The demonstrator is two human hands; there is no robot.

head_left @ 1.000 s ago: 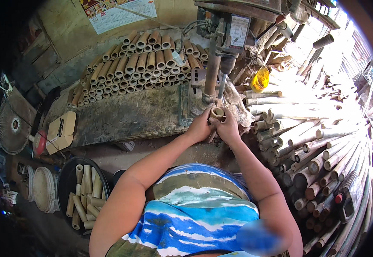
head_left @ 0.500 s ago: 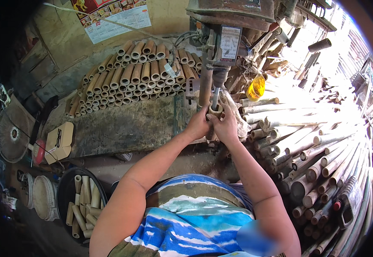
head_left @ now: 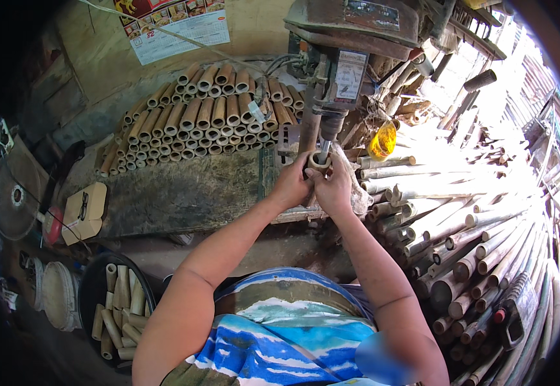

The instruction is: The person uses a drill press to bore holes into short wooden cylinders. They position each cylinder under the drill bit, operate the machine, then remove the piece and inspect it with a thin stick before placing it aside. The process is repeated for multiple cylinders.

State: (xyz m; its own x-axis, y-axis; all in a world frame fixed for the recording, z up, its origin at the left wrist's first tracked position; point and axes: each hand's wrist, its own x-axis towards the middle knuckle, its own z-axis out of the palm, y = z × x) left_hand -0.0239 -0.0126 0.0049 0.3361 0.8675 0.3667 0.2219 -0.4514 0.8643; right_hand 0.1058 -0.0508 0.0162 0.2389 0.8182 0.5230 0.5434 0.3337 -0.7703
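The left hand [head_left: 291,186] wraps around a short bamboo piece [head_left: 320,162], fingers closed on its left side, and the right hand [head_left: 335,188] closes on it from the other side, so both grip the same piece upright. It stands near the right end of the bench [head_left: 183,196], directly under the spindle of the drill press [head_left: 351,58], whose bit seems to meet the open top of the piece.

The step in hand looks like boring the hollow of the piece. The next move would call for a firm, steady hold that keeps the piece plumb under the bit and fingers clear of its rim.

Both forearms reach up from the lower edge and converge, wrists close together, knuckles nearly touching.

At the left, a black tub [head_left: 114,309] below the bench holds cut bamboo lengths. Along the bench's far edge lies a stack of bamboo tubes [head_left: 209,119], ends facing out. Right of the bench, long bamboo poles [head_left: 473,238] lie piled.
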